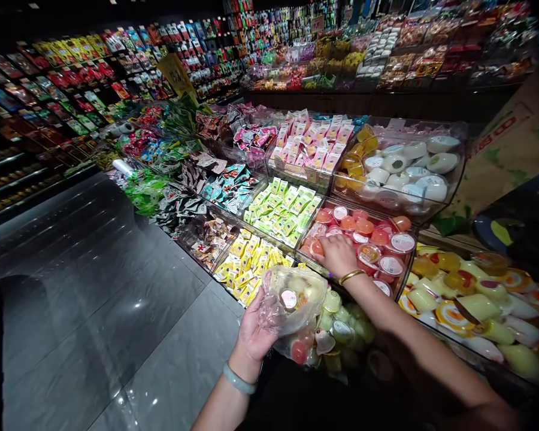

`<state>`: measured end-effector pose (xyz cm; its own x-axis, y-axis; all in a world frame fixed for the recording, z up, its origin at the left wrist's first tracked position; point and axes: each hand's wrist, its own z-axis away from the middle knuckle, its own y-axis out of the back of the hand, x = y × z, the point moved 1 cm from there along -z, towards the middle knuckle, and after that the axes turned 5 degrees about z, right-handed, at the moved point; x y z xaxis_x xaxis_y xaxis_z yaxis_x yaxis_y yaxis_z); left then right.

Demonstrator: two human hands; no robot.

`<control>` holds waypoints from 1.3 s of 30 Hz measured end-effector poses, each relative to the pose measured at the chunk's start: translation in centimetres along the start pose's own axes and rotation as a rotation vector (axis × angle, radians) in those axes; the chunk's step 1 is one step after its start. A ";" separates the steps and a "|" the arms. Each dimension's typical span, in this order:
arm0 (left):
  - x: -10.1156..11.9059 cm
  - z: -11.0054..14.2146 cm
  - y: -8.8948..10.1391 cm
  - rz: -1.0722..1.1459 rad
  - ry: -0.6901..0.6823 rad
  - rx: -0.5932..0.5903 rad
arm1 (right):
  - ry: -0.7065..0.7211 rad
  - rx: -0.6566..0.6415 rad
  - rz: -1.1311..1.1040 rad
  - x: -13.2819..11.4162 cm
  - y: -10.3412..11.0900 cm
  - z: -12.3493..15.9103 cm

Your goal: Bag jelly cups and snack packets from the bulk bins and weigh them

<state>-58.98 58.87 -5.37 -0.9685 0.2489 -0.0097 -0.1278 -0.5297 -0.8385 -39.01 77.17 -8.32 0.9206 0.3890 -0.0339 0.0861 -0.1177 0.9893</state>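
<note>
My left hand (pixel 254 326) holds up a clear plastic bag (pixel 276 320), fingers closed round its left side. Inside the bag are several jelly cups, among them one with a white label (pixel 288 299) and a red one (pixel 299 352). My right hand (pixel 340 256), a gold bangle at its wrist, reaches into a clear bin of pinkish-red jelly cups (pixel 390 265). Its fingers curl at an orange-red jelly cup (pixel 315 247) at the bin's left side; the fingertips are partly hidden.
Beside this bin lie green packets (pixel 284 209), yellow packets (pixel 247 263) and pale yellow jelly cups (pixel 476 305). Behind it are white cups (pixel 415 164) and pink packets (pixel 314 140). A printed paper board (pixel 507 143) rises at right. Grey tiled floor (pixel 94 311) spreads left.
</note>
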 end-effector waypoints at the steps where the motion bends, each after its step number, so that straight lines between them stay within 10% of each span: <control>1: 0.0 0.0 0.0 0.001 0.000 0.001 | 0.008 -0.001 0.004 -0.1 -0.1 -0.1; 11: 0.1 -0.1 0.3 0.018 -0.012 0.002 | -0.033 0.113 -0.214 -0.3 3.1 1.4; 24: 0.1 -0.1 0.2 -0.075 -0.050 0.004 | 0.247 -0.351 -0.628 -7.7 1.5 8.8; 33: 1.1 0.5 0.1 -0.049 -0.091 -0.053 | 0.416 -0.475 -0.420 -4.4 1.7 9.6; 39: 1.1 0.8 -0.7 -0.063 -0.115 -0.053 | 0.477 -0.336 -0.538 -2.1 1.2 10.7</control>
<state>-60.13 58.86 -4.31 -0.9773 0.1845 0.1040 -0.1809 -0.4718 -0.8629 -36.79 66.39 -8.61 0.5160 0.6728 -0.5302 0.2832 0.4501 0.8469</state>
